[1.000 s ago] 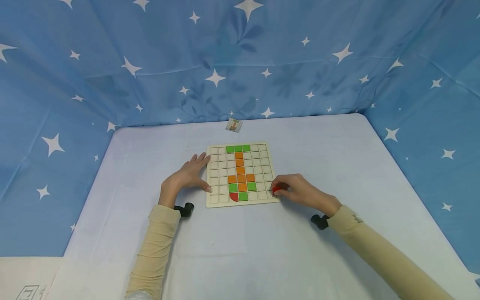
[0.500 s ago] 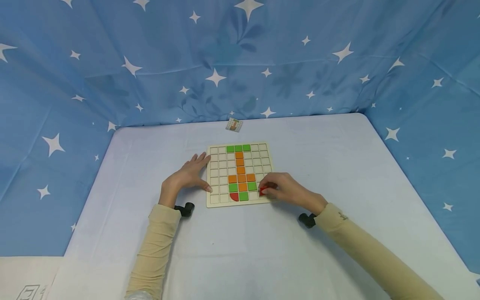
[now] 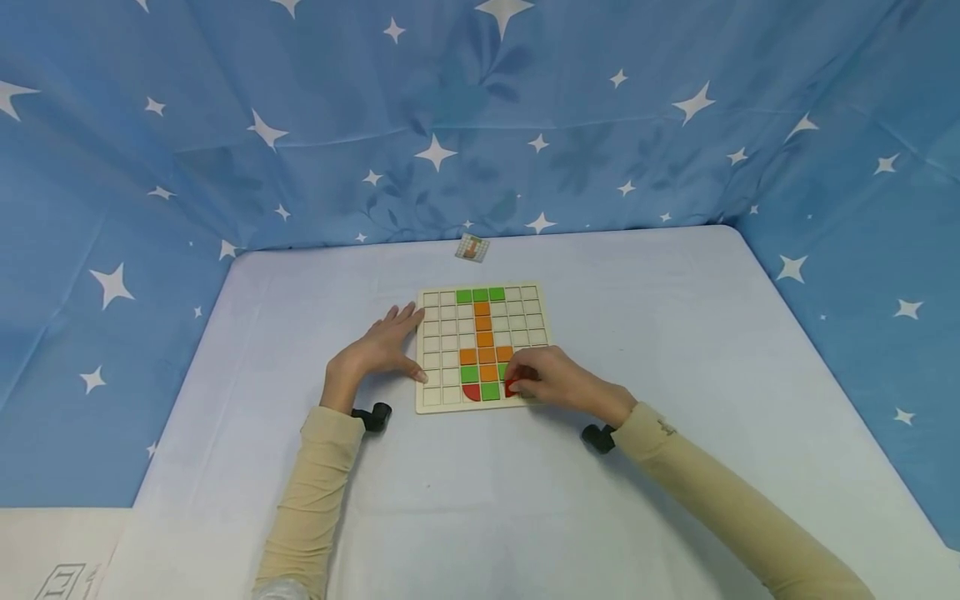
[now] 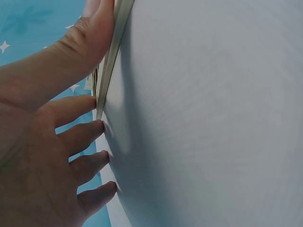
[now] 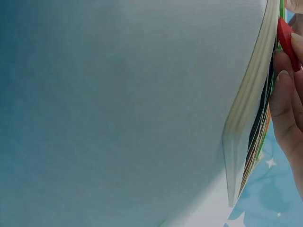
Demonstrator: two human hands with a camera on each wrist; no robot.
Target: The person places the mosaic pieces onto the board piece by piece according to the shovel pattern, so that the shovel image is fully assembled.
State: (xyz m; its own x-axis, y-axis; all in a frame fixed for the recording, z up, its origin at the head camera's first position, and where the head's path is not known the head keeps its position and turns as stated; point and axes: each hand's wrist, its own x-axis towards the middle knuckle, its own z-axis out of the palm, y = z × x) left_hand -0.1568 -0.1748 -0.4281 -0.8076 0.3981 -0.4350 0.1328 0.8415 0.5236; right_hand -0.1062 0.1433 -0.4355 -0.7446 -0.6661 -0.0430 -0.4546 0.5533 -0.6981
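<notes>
A cream grid board (image 3: pixel 432 407) lies on the white table, with green and orange square tiles and a red quarter-round tile (image 3: pixel 471 392) set in its cells. My right hand (image 3: pixel 558 379) pinches a second red tile (image 3: pixel 512 388) between thumb and fingers, over the lower right part of the board beside the lowest green tile (image 3: pixel 490 391). In the right wrist view this red tile (image 5: pixel 287 40) shows tilted at the board's edge. My left hand (image 3: pixel 381 346) rests at the board's left edge, fingers spread and thumb touching the rim; the left wrist view shows these fingers (image 4: pixel 85 137) extended.
Behind the board lies a small pattern card (image 3: pixel 472 247) near the table's far edge. A blue curtain with white stars (image 3: pixel 450 100) hangs behind and at both sides. Printed pale material (image 3: pixel 60 550) sits at the lower left corner.
My right hand has moved left across the board with the red tile, from the right edge to beside the lowest green tile. The left hand stays at the board's left edge.
</notes>
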